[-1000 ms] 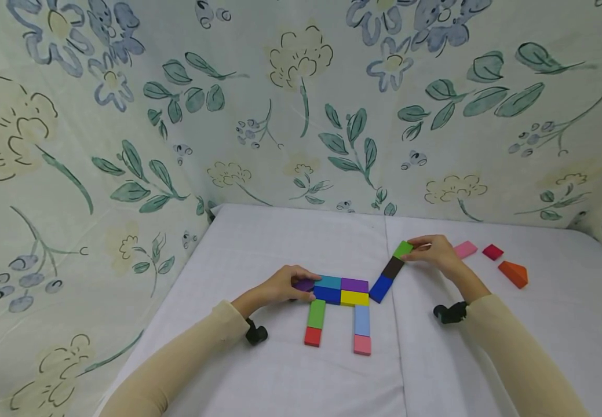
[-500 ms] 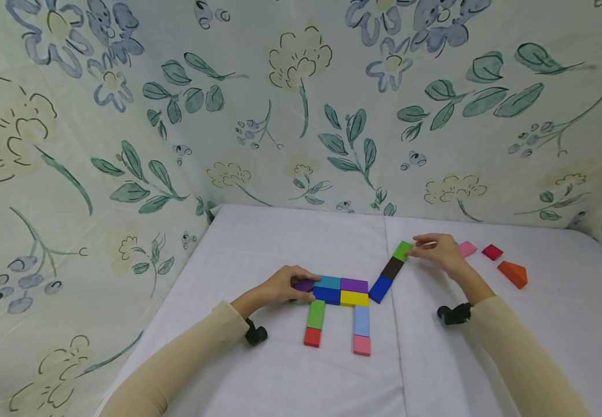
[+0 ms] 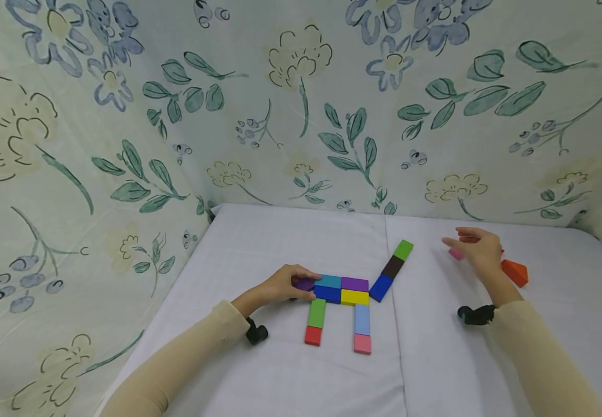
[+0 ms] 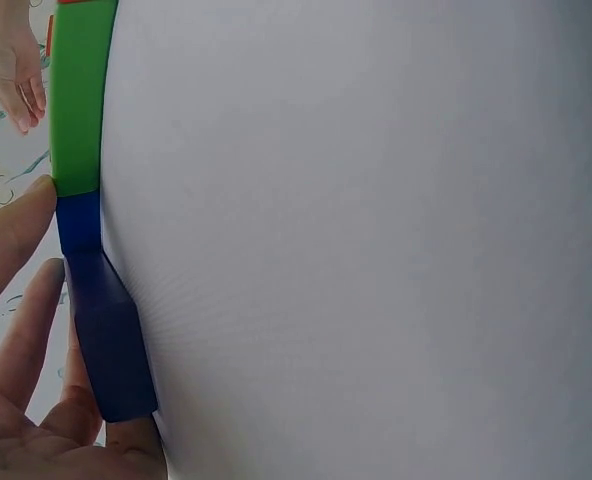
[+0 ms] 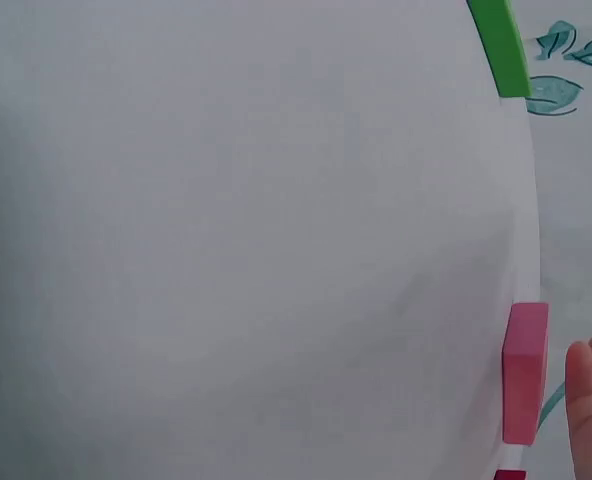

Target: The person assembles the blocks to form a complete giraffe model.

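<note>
In the head view, my left hand [image 3: 282, 284] is curled round a dark purple block [image 3: 303, 285] at the left end of a flat figure of coloured blocks. Its thumb reaches the lower blue block [image 3: 327, 295], and a fingertip meets the teal block [image 3: 328, 282]. The left wrist view shows the thumb near the green block [image 4: 79, 100], with fingers behind the purple one. My right hand [image 3: 480, 250] hovers over a pink block [image 3: 456, 253], fingers extended, holding nothing. The right wrist view shows the pink block [image 5: 525, 375] apart from the fingers [image 5: 583, 405].
Purple [image 3: 354, 284] and yellow [image 3: 354, 297] blocks complete the body. Below stand legs ending in red [image 3: 313, 336] and pink [image 3: 362, 344]. A slanted row rises through dark brown [image 3: 392, 267] to green [image 3: 403, 250]. An orange block [image 3: 515, 273] lies right; a red one is mostly hidden.
My right hand has let go of the green block atop the slanted row and moved right, over the loose pink block. The left hand has stayed in place.
</note>
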Demonstrator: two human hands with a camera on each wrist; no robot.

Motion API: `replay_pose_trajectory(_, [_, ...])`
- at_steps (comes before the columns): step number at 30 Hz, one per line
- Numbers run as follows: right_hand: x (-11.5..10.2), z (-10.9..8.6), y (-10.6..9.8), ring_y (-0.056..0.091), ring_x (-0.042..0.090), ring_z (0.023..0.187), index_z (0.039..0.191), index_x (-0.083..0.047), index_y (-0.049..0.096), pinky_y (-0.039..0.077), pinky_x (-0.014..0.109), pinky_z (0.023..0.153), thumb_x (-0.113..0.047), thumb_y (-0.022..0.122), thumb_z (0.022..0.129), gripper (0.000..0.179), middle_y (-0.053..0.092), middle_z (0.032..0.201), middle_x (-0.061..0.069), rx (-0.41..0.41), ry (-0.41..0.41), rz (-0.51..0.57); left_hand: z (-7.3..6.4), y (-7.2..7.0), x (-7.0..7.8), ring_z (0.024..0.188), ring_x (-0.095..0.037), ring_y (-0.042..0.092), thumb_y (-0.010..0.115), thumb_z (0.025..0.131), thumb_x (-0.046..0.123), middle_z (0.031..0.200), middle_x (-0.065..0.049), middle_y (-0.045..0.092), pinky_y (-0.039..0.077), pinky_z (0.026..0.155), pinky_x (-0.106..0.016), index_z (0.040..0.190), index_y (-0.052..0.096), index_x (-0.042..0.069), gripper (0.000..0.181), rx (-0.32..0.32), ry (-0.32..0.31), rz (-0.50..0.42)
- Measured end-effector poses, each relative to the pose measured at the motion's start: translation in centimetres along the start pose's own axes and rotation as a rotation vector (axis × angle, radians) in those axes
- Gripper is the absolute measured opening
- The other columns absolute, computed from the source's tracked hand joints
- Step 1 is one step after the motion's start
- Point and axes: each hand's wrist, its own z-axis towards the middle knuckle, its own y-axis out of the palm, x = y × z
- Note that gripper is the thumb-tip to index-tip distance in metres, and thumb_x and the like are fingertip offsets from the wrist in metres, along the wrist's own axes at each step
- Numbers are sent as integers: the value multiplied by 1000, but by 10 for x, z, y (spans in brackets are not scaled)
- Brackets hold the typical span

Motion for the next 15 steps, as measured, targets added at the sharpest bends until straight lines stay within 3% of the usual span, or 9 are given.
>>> replay_pose_trajectory(6, [16,0,-10,44,35,129,150,-8,44,48,42,97,-44,74,89,76,46,147,20,47,89,35,0,0,-1,113,-16,53,80,87,20,127,1,63,44,101,-35,126,71,19,40,-2,13,0])
replay_pose_trajectory(8, [19,0,-12,44,35,127,150,-8,44,50,36,88,-44,74,89,77,45,148,20,61,100,29,0,0,-2,113,-16,53,80,87,20,127,1,63,44,101,-35,126,71,19,40,-1,15,2])
replay_pose_trajectory(12, [22,-2,-14,46,34,121,148,-6,46,42,22,70,-43,76,87,78,47,145,21,84,112,16,0,0,-2,114,-16,53,80,87,20,128,1,63,43,101,-34,127,71,19,41,-1,14,5])
replay_pose_trajectory(15, [24,-2,-14,47,35,120,148,-5,47,43,22,70,-42,77,87,78,48,143,23,84,114,13,-1,0,-1,114,-16,53,80,87,20,128,1,63,44,101,-34,126,71,19,40,-1,16,2])
